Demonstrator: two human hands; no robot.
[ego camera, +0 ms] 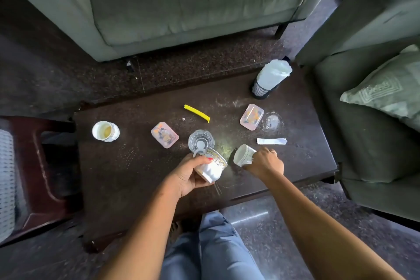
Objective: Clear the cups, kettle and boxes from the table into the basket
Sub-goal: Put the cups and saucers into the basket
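Hands at the desk's near edge: left hand fingers grip a patterned cup, right hand fingers grip a tilted white cup.

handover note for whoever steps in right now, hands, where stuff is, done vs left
Left hand: holds a patterned cup, tilted, above the table.
Right hand: grips a second cup, tipped on its side.
On the table: third cup far left, two pink boxes, a glass.
Basket and kettle cannot be identified here. Nothing visibly cleared; everything is left.
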